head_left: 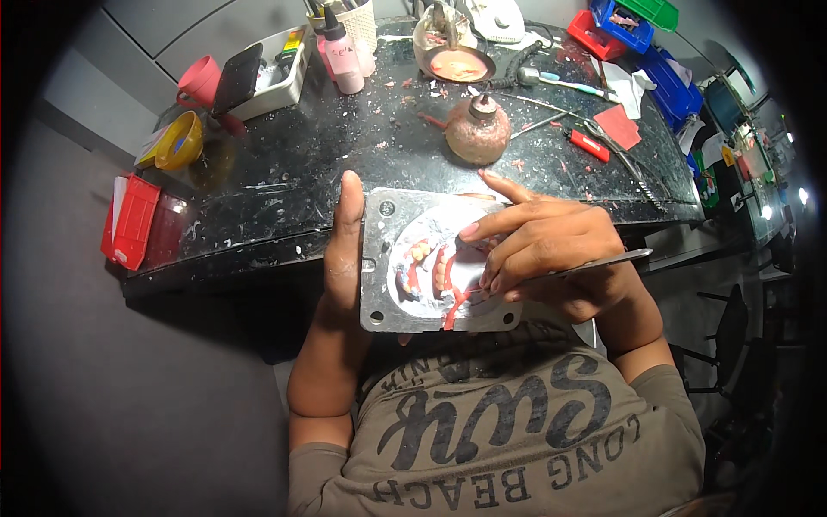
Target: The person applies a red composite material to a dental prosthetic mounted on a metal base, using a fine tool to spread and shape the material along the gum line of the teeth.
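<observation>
My left hand (347, 237) grips a square metal flask (379, 297) from its left side and underneath, thumb upright along the edge. The flask holds white plaster (426, 220) with pink-red pieces bearing cream teeth (443, 276) and a red wax strip (450, 317) running to the lower edge. My right hand (551, 246) rests over the flask's right part, fingers closed round a slim metal instrument (629, 257), whose working end reaches the red wax near the middle. Some of the flask's right side is hidden under my fingers.
The black worktable (267, 211) carries a crusted round burner (478, 138), a pan of pink wax (459, 65), bottles (349, 69), a white tray (274, 95), a yellow bowl (179, 142), scattered tools (637, 181) and a red lighter (587, 145). Coloured bins (672, 82) stand right, a red box (133, 220) left.
</observation>
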`<state>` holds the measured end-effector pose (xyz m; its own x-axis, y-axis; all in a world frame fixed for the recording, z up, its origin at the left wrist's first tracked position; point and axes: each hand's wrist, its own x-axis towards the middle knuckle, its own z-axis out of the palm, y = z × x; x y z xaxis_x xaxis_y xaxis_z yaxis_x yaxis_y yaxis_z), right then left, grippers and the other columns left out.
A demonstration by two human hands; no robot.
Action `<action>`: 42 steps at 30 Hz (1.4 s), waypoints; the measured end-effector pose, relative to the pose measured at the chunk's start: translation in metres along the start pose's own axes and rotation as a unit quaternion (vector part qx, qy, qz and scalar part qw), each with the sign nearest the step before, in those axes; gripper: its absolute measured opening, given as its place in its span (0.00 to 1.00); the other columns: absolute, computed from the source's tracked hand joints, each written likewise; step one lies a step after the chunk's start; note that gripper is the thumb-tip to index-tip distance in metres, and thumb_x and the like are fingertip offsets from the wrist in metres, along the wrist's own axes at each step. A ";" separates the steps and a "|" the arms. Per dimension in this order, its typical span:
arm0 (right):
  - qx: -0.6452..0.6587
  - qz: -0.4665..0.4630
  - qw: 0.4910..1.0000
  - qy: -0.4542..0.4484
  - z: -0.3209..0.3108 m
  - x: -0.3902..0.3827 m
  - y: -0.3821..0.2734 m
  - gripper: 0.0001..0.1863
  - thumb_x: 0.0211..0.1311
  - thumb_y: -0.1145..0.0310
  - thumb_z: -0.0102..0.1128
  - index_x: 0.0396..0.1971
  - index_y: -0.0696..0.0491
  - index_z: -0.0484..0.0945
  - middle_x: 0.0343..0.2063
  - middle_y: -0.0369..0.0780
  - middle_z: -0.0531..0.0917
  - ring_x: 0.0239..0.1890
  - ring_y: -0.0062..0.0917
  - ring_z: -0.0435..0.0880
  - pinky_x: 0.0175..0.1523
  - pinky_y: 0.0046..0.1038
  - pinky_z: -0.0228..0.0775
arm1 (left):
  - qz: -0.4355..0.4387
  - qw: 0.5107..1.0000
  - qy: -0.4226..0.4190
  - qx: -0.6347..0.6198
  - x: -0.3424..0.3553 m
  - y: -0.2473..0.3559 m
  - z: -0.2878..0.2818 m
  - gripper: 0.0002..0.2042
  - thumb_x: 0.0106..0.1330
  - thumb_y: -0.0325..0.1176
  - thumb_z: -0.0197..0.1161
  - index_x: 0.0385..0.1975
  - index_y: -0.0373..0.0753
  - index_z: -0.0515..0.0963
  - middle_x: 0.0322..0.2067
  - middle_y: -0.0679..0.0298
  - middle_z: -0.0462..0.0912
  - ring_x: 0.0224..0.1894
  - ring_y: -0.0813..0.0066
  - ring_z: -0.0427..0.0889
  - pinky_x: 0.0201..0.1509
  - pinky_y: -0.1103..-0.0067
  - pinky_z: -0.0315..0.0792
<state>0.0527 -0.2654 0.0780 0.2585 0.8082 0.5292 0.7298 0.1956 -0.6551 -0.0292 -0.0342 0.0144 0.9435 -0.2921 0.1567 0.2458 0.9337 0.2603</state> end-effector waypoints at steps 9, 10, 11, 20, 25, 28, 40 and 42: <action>0.019 -0.002 1.000 -0.017 -0.003 0.002 0.000 0.06 0.55 0.80 0.73 0.31 0.53 0.88 0.34 0.35 0.90 0.56 0.38 0.90 0.79 0.61 0.56 | 0.004 0.999 -0.007 0.043 0.002 0.004 -0.010 0.47 0.80 0.70 0.36 0.69 0.21 0.67 0.62 0.40 0.80 0.60 0.52 0.84 0.66 0.61 0.80; 0.027 -0.003 0.999 -0.023 -0.004 0.002 0.001 0.06 0.55 0.80 0.73 0.31 0.53 0.88 0.34 0.35 0.91 0.56 0.38 0.90 0.79 0.61 0.56 | 0.005 0.999 -0.008 0.044 0.002 0.005 -0.009 0.47 0.80 0.70 0.36 0.69 0.21 0.67 0.62 0.40 0.80 0.60 0.52 0.84 0.66 0.61 0.80; 0.027 -0.004 0.999 -0.023 -0.004 0.001 0.002 0.06 0.55 0.80 0.73 0.31 0.53 0.88 0.34 0.35 0.91 0.56 0.38 0.90 0.79 0.61 0.56 | 0.006 0.999 -0.006 0.047 0.001 0.005 -0.008 0.46 0.80 0.69 0.37 0.69 0.22 0.67 0.62 0.40 0.80 0.60 0.52 0.84 0.67 0.61 0.79; 0.037 -0.003 0.999 0.012 0.000 -0.004 0.005 0.05 0.57 0.68 0.74 0.30 0.53 0.88 0.30 0.40 0.90 0.51 0.44 0.92 0.76 0.68 0.57 | -0.004 0.999 -0.001 0.037 0.000 0.007 -0.011 0.44 0.81 0.68 0.36 0.70 0.26 0.67 0.62 0.42 0.80 0.61 0.54 0.85 0.67 0.61 0.80; 0.034 0.004 0.999 -0.006 -0.004 -0.003 0.002 0.05 0.56 0.78 0.74 0.32 0.55 0.89 0.34 0.37 0.90 0.54 0.39 0.91 0.78 0.58 0.61 | 0.008 0.997 0.023 0.069 0.001 0.006 -0.010 0.44 0.81 0.68 0.36 0.70 0.26 0.67 0.62 0.42 0.80 0.61 0.55 0.85 0.66 0.61 0.80; 0.016 0.011 1.000 0.003 -0.002 -0.002 0.000 0.05 0.55 0.79 0.74 0.32 0.55 0.88 0.34 0.38 0.90 0.54 0.38 0.91 0.77 0.58 0.62 | -0.026 0.999 -0.012 0.026 0.001 0.008 -0.014 0.44 0.81 0.68 0.36 0.70 0.26 0.67 0.62 0.42 0.80 0.60 0.54 0.85 0.65 0.61 0.81; 0.008 -0.011 1.000 0.016 0.001 -0.004 0.007 0.05 0.57 0.78 0.74 0.33 0.55 0.89 0.35 0.38 0.91 0.55 0.40 0.91 0.75 0.59 0.64 | -0.027 0.999 -0.002 0.047 0.001 0.008 -0.016 0.44 0.81 0.68 0.35 0.69 0.26 0.68 0.59 0.42 0.82 0.56 0.55 0.88 0.57 0.64 0.87; 0.008 -0.011 1.000 0.013 0.003 -0.004 0.007 0.05 0.57 0.78 0.74 0.33 0.55 0.89 0.34 0.38 0.91 0.54 0.39 0.91 0.76 0.59 0.64 | -0.025 0.999 0.036 0.031 0.000 0.007 -0.012 0.44 0.81 0.68 0.34 0.69 0.25 0.68 0.58 0.42 0.83 0.54 0.56 0.88 0.55 0.65 0.87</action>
<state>0.0551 -0.2654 0.0702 0.2599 0.7887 0.5572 0.7252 0.2216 -0.6519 -0.0248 -0.0248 0.0051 0.9444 -0.3206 0.0733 0.2814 0.9031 0.3244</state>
